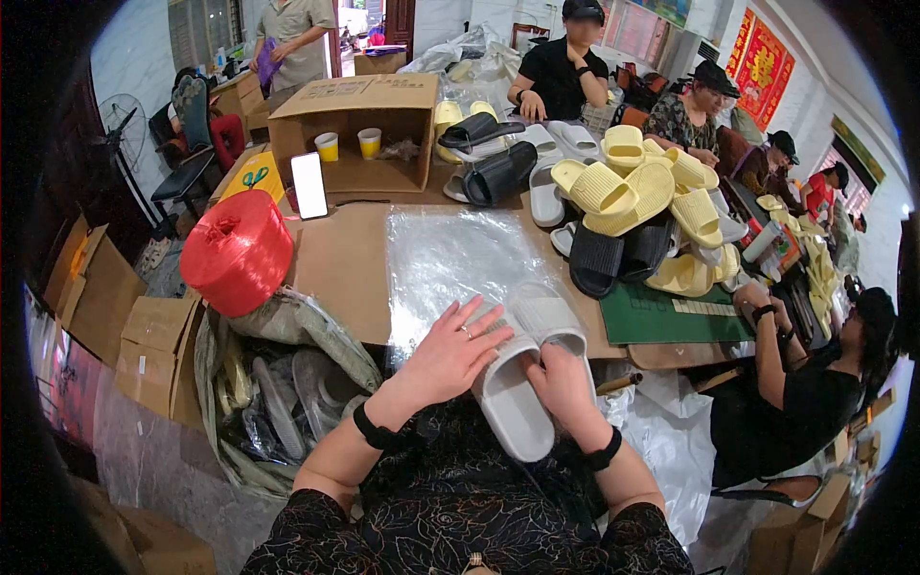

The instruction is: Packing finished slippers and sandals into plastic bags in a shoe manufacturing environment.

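Observation:
In front of my body I hold a pair of light grey slide slippers, side by side. The nearer grey slipper (518,414) points its toe away from me, and the other grey slipper (546,310) lies partly alongside it to the right. My right hand (563,385) grips the pair, its fingertips hidden between the slippers. Across the strap of the nearer slipper lies my left hand (448,347), with fingers outstretched and a ring on one. Just beyond the hands, a clear plastic bag (446,244) is spread flat on the cardboard-covered table (340,259).
Yellow slippers (632,196) and black slippers (594,261) are heaped at the right, beside a green mat (661,321). A red twine roll (236,251) stands left, above a sack (287,331) of bagged slippers. An open carton (355,177) holds cups. Co-workers sit beyond and at right.

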The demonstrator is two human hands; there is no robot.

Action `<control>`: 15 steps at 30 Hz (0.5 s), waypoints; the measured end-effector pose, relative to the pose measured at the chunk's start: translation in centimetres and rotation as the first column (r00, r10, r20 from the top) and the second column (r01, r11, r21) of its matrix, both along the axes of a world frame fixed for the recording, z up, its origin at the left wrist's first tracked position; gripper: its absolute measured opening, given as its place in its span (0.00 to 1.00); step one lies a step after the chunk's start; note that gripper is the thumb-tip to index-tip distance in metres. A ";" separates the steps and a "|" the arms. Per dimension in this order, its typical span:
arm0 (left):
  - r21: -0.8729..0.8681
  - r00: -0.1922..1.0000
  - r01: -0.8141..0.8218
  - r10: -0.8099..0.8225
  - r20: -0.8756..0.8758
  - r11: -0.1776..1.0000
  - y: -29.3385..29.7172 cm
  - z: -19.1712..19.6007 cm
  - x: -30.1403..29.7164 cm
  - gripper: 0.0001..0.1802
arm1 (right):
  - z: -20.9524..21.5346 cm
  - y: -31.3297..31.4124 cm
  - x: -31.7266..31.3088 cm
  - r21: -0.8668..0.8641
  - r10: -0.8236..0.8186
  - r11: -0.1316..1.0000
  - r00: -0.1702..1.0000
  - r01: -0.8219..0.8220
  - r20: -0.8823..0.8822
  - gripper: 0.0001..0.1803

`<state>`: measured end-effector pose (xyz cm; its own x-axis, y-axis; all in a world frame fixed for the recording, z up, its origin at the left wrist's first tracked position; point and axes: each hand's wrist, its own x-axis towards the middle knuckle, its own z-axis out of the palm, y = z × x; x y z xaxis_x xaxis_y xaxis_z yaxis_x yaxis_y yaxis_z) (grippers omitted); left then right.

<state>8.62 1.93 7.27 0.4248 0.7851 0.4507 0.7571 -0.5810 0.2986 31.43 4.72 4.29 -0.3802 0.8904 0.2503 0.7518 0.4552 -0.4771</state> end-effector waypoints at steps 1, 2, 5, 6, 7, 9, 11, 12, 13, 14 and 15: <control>0.000 0.998 0.045 -0.045 0.034 0.999 -0.1 0.2 -0.1 0.20 | 0.0 0.3 -0.7 0.002 0.003 1.000 1.000 -0.003 -0.001 0.12; -0.041 0.996 0.078 -0.076 0.046 0.996 -0.3 0.1 -0.2 0.20 | 0.0 0.4 -1.5 -0.056 0.012 0.998 1.000 -0.010 0.023 0.12; -0.122 0.982 0.165 -0.152 0.107 0.979 -0.8 1.3 -0.1 0.21 | -3.1 2.2 -3.1 0.054 0.062 0.997 0.995 -0.058 -0.074 0.12; -0.170 0.974 0.196 -0.170 0.153 0.966 -1.0 1.7 0.0 0.21 | -4.0 3.5 -3.9 0.058 0.042 0.998 0.998 -0.039 -0.054 0.12; -0.171 0.975 0.189 -0.164 0.151 0.967 -1.2 1.8 -0.1 0.21 | -4.2 4.4 -4.7 0.062 0.032 0.998 0.999 -0.030 -0.033 0.11; -0.175 0.973 0.207 -0.184 0.138 0.963 -1.7 1.7 -0.2 0.21 | -2.1 5.5 -6.2 0.117 0.095 0.989 0.994 -0.088 -0.057 0.12; -0.153 0.977 0.196 -0.180 0.111 0.969 -2.0 2.1 -0.1 0.21 | -1.2 7.6 -8.8 0.014 -0.078 0.997 0.997 0.077 0.010 0.14; -0.134 0.982 0.178 -0.167 0.088 0.975 -2.4 2.4 -0.2 0.21 | -1.6 8.9 -9.9 0.066 -0.098 0.993 0.995 0.097 0.011 0.16; -0.117 0.985 0.165 -0.158 0.067 0.979 -2.7 2.7 -0.2 0.22 | -2.2 10.3 -10.9 0.064 -0.099 0.993 0.995 0.098 0.007 0.16; -0.118 0.980 0.182 -0.171 0.100 0.976 -2.9 3.1 -0.4 0.21 | -2.5 11.5 -11.8 0.112 -0.124 0.986 0.992 0.124 -0.003 0.16; -0.120 0.980 0.185 -0.174 0.095 0.976 -3.2 3.6 -0.6 0.21 | -2.9 12.6 -12.5 0.159 -0.149 0.976 0.989 0.150 -0.014 0.16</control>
<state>7.98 -1.22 10.83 0.5290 0.7528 0.3918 0.6135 -0.6582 0.4364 18.95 17.27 1.35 -0.2452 0.8857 0.3942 0.8162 0.4080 -0.4091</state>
